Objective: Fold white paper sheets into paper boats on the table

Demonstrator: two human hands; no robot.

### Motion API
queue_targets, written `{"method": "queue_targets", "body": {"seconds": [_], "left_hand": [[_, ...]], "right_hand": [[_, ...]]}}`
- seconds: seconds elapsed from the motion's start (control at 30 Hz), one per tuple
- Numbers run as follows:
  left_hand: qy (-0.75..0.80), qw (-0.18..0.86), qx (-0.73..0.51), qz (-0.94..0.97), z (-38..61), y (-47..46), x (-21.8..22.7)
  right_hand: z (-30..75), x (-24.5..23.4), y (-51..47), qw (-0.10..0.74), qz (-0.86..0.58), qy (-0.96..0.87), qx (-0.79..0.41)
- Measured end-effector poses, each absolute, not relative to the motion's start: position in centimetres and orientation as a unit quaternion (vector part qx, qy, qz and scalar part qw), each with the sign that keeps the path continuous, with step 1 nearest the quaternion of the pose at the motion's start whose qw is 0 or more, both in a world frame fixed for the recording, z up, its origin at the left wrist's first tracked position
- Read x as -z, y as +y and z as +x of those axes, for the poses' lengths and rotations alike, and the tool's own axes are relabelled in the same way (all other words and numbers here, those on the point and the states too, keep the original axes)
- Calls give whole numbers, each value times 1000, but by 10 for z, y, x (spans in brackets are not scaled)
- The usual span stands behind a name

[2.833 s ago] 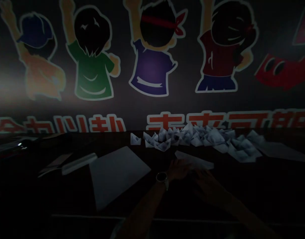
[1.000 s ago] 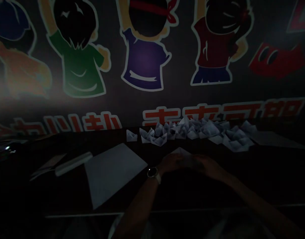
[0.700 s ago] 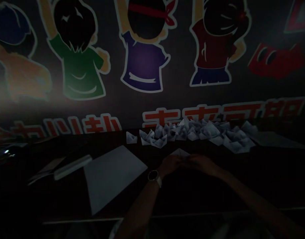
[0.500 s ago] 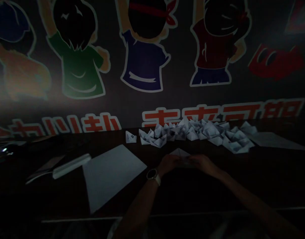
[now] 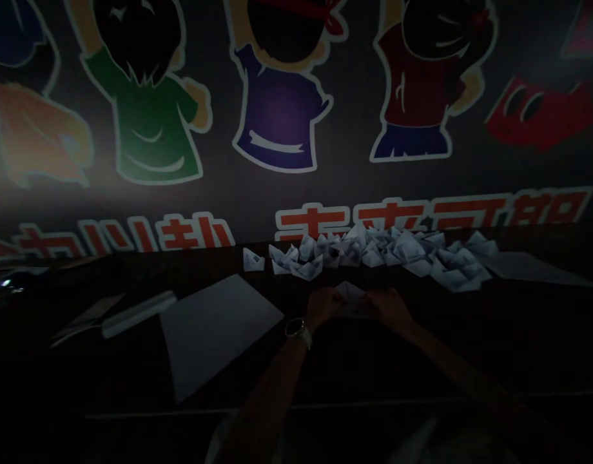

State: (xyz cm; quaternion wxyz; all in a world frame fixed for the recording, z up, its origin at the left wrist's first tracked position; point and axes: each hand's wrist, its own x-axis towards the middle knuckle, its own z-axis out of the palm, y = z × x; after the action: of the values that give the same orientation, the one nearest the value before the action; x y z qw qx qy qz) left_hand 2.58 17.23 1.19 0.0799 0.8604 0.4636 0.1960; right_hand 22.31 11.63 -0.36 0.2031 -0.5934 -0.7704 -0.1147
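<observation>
Paper sat between my two hands: a small folded piece (image 5: 350,295), pale and pointed, with its tip turned toward the heap of paper boats (image 5: 383,252). It lay on the dark table (image 5: 475,335) just on my side of that heap, near it but not touching it. My left hand (image 5: 324,305) had the piece by its left edge, the fingers curled in and closed on the paper. My right hand (image 5: 389,305) pinched the right edge in the same way, so the piece was the only thing between the two hands. The light was too dim for me to tell which fingers lay on top. A wristwatch (image 5: 296,329) was on my left wrist. One single boat (image 5: 253,260) stood apart at the left end of the heap. A flat sheet (image 5: 214,328) lay left of the heap and nearer to me, and a long white strip (image 5: 138,314) lay further left again. Another sheet (image 5: 533,267) rested at the right end of the heap.
</observation>
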Motion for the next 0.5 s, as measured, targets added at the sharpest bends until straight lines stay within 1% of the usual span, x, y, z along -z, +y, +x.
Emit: {"method": "queue_targets", "body": {"seconds": [0.37,0.5], "left_hand": [[431,44,-210,877,24,168,-7],[422,20,-195,885,24,166,-9]], "right_hand": [[221,7,115,194,-587,-772,150],[216,1,113,180,-582,-767,200]]}}
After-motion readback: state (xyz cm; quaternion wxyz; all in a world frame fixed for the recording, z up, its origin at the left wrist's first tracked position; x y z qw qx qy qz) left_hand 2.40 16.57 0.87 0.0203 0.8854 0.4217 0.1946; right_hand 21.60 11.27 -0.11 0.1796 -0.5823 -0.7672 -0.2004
